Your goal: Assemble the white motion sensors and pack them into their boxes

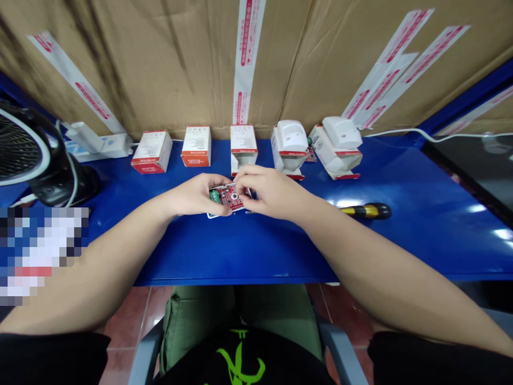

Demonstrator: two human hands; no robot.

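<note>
My left hand (200, 195) is closed around the left end of a red circuit board (231, 198), which sits in a shallow white housing. A green part with white lettering lies at the board's left end, and a small round pale component is near its middle. Bent over the right end of the board is my right hand (266, 193), its thumb and fingertips drawn together. Whatever may be between those fingertips is hidden. To the right of my right forearm lies a screwdriver (371, 210) with a yellow and black handle.
Several small white and red boxes stand along the back, including a closed one (196, 147). White detector covers (292, 136) rest on the two rightmost. A black fan (44, 155) and a white power strip (106, 147) are at left. Cardboard (192, 64) backs the blue table (240, 256).
</note>
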